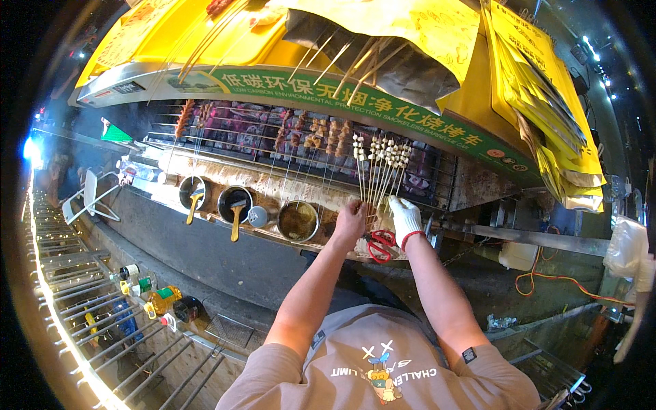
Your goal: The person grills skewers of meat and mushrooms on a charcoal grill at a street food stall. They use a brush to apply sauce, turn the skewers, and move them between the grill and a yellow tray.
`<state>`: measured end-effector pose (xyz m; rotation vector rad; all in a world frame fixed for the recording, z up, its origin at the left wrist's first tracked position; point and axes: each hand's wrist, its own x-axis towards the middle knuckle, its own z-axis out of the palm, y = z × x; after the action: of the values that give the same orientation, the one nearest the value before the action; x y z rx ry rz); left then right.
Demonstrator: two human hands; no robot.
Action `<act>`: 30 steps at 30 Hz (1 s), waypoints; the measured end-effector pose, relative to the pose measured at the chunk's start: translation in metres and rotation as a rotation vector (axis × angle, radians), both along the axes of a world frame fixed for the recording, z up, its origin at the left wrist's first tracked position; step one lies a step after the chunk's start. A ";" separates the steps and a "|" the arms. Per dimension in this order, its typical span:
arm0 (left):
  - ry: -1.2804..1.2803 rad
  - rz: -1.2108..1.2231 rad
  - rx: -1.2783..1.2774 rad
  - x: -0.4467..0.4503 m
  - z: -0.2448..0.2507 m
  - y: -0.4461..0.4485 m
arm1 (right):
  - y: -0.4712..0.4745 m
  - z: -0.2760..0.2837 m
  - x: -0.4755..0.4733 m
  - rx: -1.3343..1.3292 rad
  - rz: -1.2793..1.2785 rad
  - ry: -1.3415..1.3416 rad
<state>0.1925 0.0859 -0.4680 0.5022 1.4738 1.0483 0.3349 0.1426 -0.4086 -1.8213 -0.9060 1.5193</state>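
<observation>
Skewers of small pale cubes (389, 154) lie over the glowing charcoal of a long barbecue grill (246, 123), their sticks pointing towards me. My bare left hand (352, 219) is closed around stick ends at the left side of this bunch. On my right hand (406, 216) is a white knit glove with a red cuff. Its fingertips are at the right-hand stick ends, but whether they grip any is hard to see. Red-handled scissors (381, 245) lie between my wrists on the grill's front ledge.
Browned meat skewers (312, 134) and a red-orange skewer (183, 119) cook farther left. Along the ledge stand metal pots with brushes (236, 205), a shaker (259, 216) and a pot of brown seasoning (298, 221). Bottles (164, 297) stand by a railing. Yellow paper bags (553, 118) hang right.
</observation>
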 end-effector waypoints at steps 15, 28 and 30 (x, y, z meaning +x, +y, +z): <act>0.040 -0.173 -0.006 -0.024 0.037 0.012 | 0.003 0.010 0.008 -0.137 -0.006 0.054; 0.475 -0.229 -0.057 -0.038 0.120 -0.014 | -0.015 0.038 0.027 -0.147 0.011 -0.076; 0.461 -0.237 0.002 -0.042 0.137 -0.042 | -0.023 0.005 0.065 -0.100 0.095 -0.175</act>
<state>0.1506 0.0442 -0.3310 0.9425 1.7603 0.7754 0.3996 0.1196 -0.4036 -2.0346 -1.0275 1.5037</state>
